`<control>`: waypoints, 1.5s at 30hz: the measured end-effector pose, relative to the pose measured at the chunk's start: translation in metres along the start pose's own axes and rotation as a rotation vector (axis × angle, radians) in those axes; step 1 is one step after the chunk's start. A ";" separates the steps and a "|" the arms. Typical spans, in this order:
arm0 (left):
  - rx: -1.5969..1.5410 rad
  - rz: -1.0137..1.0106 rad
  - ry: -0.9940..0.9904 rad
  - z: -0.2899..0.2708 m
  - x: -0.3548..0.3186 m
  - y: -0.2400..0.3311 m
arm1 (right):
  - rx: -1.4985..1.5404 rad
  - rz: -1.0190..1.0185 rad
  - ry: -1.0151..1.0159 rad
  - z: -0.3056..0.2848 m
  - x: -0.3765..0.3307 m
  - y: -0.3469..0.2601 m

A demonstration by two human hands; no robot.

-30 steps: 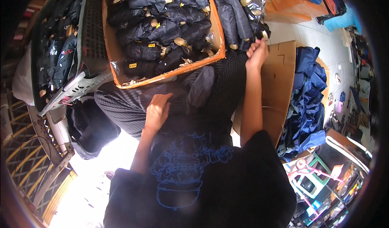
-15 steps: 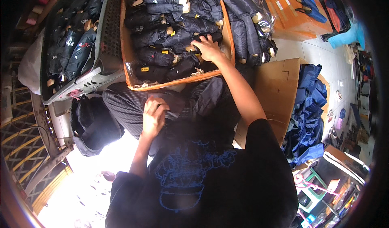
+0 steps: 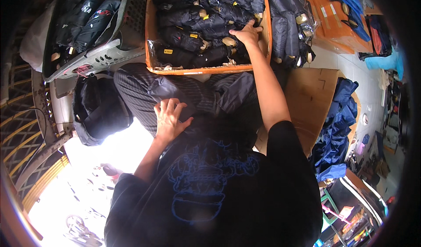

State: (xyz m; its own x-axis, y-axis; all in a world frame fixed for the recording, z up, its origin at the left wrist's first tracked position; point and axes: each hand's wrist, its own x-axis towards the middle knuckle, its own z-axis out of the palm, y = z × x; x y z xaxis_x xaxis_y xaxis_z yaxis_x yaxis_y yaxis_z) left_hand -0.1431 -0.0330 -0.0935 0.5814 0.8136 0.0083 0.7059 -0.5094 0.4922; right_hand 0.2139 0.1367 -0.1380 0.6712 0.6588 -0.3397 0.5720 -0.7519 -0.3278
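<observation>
My right hand [image 3: 248, 33] reaches into the right side of an orange-edged cardboard box [image 3: 206, 70]. Its thumb and fingers are spread over the black folded umbrellas [image 3: 184, 38] packed there in rows, several with pale handles and small yellow tags. The fingertips rest near a pale handle by the box's right wall; nothing shows in the grasp. Over my lap, my left hand [image 3: 170, 120] has its fingers apart and slightly curled, holding nothing. Beneath and beside it dark grey cloth [image 3: 164, 91] lies across my striped trousers, with another cloth piece [image 3: 238, 91] to the right.
A grey plastic crate [image 3: 107, 51] of umbrellas stands at the left, above a black bag [image 3: 103, 109]. More wrapped umbrellas [image 3: 287, 30] lie right of the box. An open carton [image 3: 311, 102] and blue fabric [image 3: 335, 124] are at my right.
My right hand has shifted toward the box's right wall, its fingers spread. My left hand has opened from a loose curl. The whole view has tilted, so the box sits higher and further right.
</observation>
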 end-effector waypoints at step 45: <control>-0.230 0.236 0.562 -0.076 0.043 0.078 | 1.442 -0.677 -1.375 -0.070 -0.257 0.044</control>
State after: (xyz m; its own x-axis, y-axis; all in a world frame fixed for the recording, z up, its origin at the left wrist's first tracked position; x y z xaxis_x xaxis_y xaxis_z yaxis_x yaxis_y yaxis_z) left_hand -0.0937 -0.0161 0.0118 0.3655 0.7416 0.5625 0.4441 -0.6700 0.5949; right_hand 0.0997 -0.0674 -0.0031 -0.5191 0.8537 0.0415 -0.6175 -0.3410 -0.7088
